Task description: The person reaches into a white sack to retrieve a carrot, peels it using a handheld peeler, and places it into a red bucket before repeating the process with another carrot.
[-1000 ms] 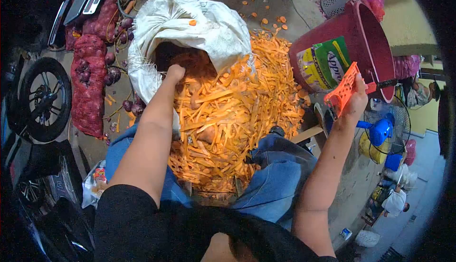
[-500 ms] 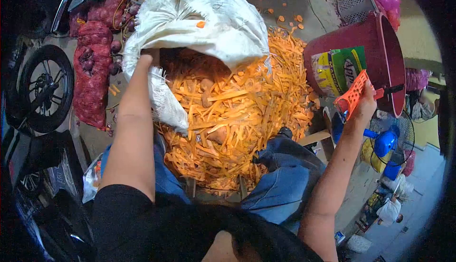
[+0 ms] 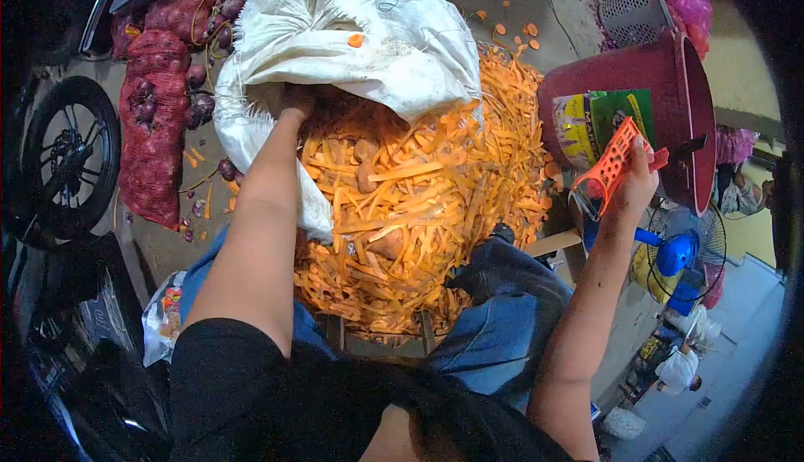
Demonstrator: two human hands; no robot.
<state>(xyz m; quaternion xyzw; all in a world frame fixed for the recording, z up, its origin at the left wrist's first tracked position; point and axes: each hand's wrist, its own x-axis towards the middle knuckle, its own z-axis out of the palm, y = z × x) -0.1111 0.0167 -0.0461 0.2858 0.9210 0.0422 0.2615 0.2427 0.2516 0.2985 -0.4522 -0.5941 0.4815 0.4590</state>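
Note:
My left hand (image 3: 296,103) reaches into the mouth of a white woven sack (image 3: 368,51); its fingers are hidden in the shadow under the fold. Carrot peelings (image 3: 419,211) spill out of the sack and heap between my legs, with a few whole carrots (image 3: 366,177) among them. Off to the right, my right hand (image 3: 638,179) is closed around an orange plastic peeler (image 3: 615,159) with a perforated, flared head. The peeler is held up in front of a dark red bucket (image 3: 611,77) bearing a yellow and green label.
Red net bags of onions (image 3: 155,127) lie at the left beside a black wheel (image 3: 71,156). Carrot slices (image 3: 532,30) are scattered on the floor behind the heap. A blue fan (image 3: 677,252) stands at the right, and people (image 3: 678,370) are farther back.
My left hand has moved right and deeper under the sack's fold. My right hand still holds the peeler, shifted slightly left and tilted differently.

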